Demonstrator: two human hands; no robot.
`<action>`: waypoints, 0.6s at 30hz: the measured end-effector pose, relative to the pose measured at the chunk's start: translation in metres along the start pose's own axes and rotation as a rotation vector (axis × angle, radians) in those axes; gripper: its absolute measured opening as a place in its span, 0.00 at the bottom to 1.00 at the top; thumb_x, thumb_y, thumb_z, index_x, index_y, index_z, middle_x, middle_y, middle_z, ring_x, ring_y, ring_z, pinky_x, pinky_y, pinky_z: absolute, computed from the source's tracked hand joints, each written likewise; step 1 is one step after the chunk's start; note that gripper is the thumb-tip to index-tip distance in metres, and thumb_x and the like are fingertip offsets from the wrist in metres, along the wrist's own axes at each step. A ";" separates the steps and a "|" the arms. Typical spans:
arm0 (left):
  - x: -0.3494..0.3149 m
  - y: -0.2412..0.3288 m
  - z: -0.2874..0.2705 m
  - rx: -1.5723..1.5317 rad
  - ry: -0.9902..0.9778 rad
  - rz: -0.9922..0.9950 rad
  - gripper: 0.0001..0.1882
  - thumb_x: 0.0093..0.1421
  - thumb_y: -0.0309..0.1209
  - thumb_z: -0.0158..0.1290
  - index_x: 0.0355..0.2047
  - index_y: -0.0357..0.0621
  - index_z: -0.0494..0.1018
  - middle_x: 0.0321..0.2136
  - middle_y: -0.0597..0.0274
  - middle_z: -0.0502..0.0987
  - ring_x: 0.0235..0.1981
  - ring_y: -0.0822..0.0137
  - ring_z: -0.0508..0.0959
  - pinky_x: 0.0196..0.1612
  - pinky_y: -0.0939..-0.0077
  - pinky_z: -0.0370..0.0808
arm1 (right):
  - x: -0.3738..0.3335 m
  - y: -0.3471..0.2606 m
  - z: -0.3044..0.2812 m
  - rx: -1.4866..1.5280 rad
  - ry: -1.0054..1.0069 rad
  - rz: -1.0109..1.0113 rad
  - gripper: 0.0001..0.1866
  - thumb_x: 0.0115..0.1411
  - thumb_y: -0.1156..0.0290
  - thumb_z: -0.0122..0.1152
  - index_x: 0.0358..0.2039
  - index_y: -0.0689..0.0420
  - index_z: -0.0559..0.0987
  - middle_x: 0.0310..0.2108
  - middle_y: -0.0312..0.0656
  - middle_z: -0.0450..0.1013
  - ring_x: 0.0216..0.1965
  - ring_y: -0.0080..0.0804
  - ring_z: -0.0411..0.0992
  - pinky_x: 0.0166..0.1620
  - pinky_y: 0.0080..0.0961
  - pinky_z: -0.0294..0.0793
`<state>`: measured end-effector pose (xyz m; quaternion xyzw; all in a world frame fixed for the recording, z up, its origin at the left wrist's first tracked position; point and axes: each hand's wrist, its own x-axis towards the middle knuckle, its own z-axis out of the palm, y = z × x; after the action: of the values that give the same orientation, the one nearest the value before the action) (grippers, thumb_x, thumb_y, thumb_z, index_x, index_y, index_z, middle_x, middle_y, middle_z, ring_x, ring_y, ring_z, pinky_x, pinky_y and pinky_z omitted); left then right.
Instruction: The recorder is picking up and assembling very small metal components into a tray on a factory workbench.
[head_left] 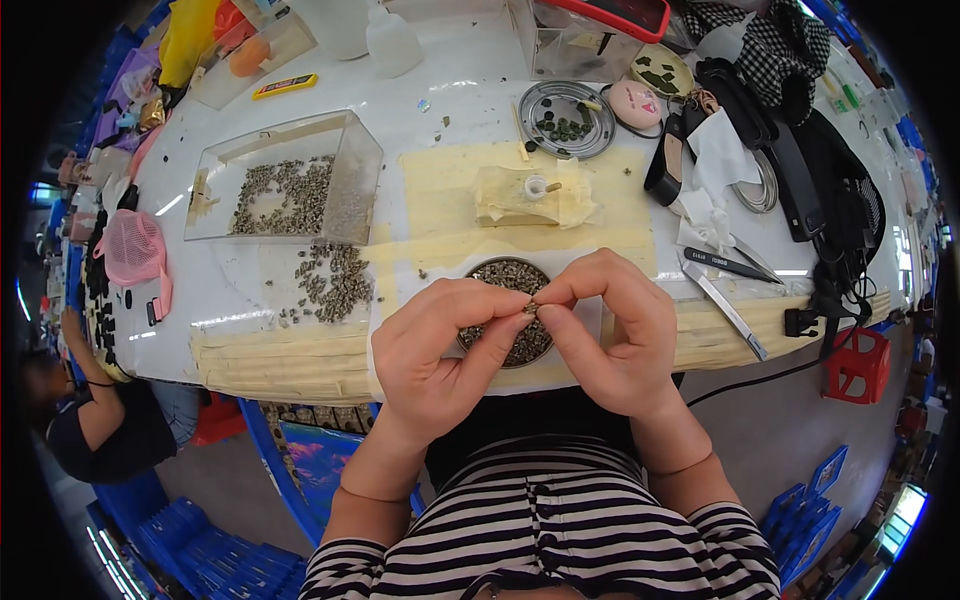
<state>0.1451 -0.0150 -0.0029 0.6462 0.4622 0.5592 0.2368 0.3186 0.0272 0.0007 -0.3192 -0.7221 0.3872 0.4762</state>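
Observation:
My left hand and my right hand meet fingertip to fingertip above a round dish full of small metal parts. Between them they pinch a tiny metallic piece, too small to name exactly. Thumb and forefinger are closed on each side, and the hands partly hide the dish. Just beyond the dish, a tape-wrapped block carries a small white cup with a stick in it. To the left, a pile of small metal parts lies loose in front of a clear plastic box holding more of them.
Tweezers and a metal-handled knife-like tool lie at the right. A metal plate holds dark green pieces. Black straps, a red-cased phone and a pink strainer are around. Another person sits at far left; a red stool stands right.

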 end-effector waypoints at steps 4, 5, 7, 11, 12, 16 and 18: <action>-0.001 0.001 -0.001 0.031 0.004 0.007 0.09 0.52 0.17 0.64 0.34 0.35 0.79 0.29 0.55 0.82 0.28 0.64 0.81 0.32 0.76 0.77 | 0.000 0.000 0.000 -0.003 0.020 -0.012 0.08 0.52 0.84 0.66 0.33 0.62 0.81 0.28 0.42 0.76 0.28 0.30 0.75 0.31 0.22 0.73; -0.002 0.000 -0.001 0.040 0.008 0.011 0.09 0.52 0.17 0.64 0.34 0.35 0.79 0.29 0.55 0.82 0.28 0.63 0.81 0.32 0.76 0.77 | 0.000 -0.001 0.001 -0.007 0.033 -0.013 0.08 0.51 0.84 0.66 0.34 0.62 0.81 0.28 0.41 0.76 0.28 0.30 0.75 0.31 0.22 0.73; -0.003 -0.001 -0.002 0.057 0.020 0.016 0.09 0.52 0.17 0.64 0.34 0.35 0.79 0.29 0.55 0.82 0.28 0.63 0.81 0.32 0.76 0.77 | -0.001 -0.001 0.000 -0.035 0.044 -0.034 0.10 0.50 0.83 0.67 0.35 0.61 0.82 0.28 0.41 0.76 0.28 0.30 0.74 0.31 0.23 0.73; -0.004 -0.002 -0.001 0.053 0.051 0.017 0.09 0.52 0.16 0.64 0.34 0.35 0.79 0.29 0.55 0.82 0.29 0.63 0.81 0.32 0.76 0.77 | -0.002 0.000 0.001 -0.104 0.036 -0.106 0.13 0.48 0.83 0.69 0.36 0.60 0.84 0.29 0.40 0.76 0.27 0.30 0.73 0.30 0.23 0.72; -0.005 -0.002 -0.001 0.045 0.058 0.016 0.09 0.52 0.16 0.64 0.34 0.35 0.79 0.29 0.55 0.82 0.29 0.63 0.81 0.32 0.76 0.77 | -0.003 0.000 0.002 -0.113 0.034 -0.122 0.13 0.48 0.83 0.69 0.37 0.59 0.85 0.29 0.40 0.76 0.27 0.30 0.73 0.29 0.23 0.72; -0.006 -0.003 -0.001 0.025 0.057 0.020 0.09 0.52 0.16 0.64 0.35 0.35 0.80 0.30 0.55 0.82 0.29 0.63 0.81 0.32 0.76 0.77 | -0.003 0.001 0.003 -0.133 0.029 -0.123 0.14 0.47 0.82 0.70 0.36 0.59 0.85 0.29 0.40 0.76 0.26 0.31 0.73 0.29 0.23 0.71; -0.006 -0.003 -0.001 0.009 0.059 0.022 0.09 0.52 0.17 0.64 0.35 0.35 0.80 0.30 0.54 0.82 0.30 0.63 0.81 0.33 0.76 0.77 | -0.004 0.001 0.003 -0.134 0.022 -0.121 0.14 0.47 0.82 0.70 0.37 0.58 0.85 0.29 0.40 0.76 0.26 0.31 0.73 0.29 0.23 0.71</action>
<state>0.1431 -0.0188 -0.0081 0.6355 0.4642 0.5787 0.2138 0.3170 0.0242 -0.0028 -0.3106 -0.7590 0.3048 0.4843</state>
